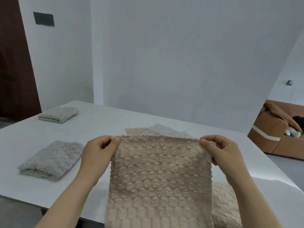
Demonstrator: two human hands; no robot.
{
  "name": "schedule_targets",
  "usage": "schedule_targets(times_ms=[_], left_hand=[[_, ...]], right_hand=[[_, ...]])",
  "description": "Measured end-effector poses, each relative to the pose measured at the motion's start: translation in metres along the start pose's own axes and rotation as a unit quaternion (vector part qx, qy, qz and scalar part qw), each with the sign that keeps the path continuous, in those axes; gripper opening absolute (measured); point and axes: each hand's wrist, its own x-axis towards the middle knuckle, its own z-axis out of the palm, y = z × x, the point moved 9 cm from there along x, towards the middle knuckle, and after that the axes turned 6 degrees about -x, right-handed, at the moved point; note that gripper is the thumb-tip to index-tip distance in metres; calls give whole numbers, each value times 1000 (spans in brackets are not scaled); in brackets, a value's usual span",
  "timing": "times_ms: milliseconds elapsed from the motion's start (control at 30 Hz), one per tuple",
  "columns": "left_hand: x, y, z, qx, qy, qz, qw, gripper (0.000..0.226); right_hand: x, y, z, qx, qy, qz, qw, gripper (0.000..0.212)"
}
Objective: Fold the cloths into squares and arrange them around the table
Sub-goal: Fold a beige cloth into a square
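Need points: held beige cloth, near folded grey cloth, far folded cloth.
held beige cloth (pixel 160 175), head view, middle of the hanging panel.
near folded grey cloth (pixel 52 159), head view, centre of its top face.
far folded cloth (pixel 59 114), head view, centre of its top face.

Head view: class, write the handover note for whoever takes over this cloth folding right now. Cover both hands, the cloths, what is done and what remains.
Left hand pinches the top left corner of the beige cloth; right hand pinches the top right. It hangs spread above the table.
Done: near grey cloth and far grey cloth lie folded on the table's left side.
Left: fold the held cloth, the flat cloths behind it and the beige fabric at lower right, then arrange them.
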Motion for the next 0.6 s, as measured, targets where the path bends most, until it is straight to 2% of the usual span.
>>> schedule_targets(times_ms=[300,433,600], left_hand=[[-12,-6,18,7,-5,3,1000,42],[-20,-7,27,4,-4,5,1000,51],[-33,3,40,-2,5,2,1000,29]], right_hand=[[-17,5,15,30,-19,-7,999,10],[-26,1,28,37,-54,-21,998,14],[-34,-10,48,60,-94,-34,993,16]])
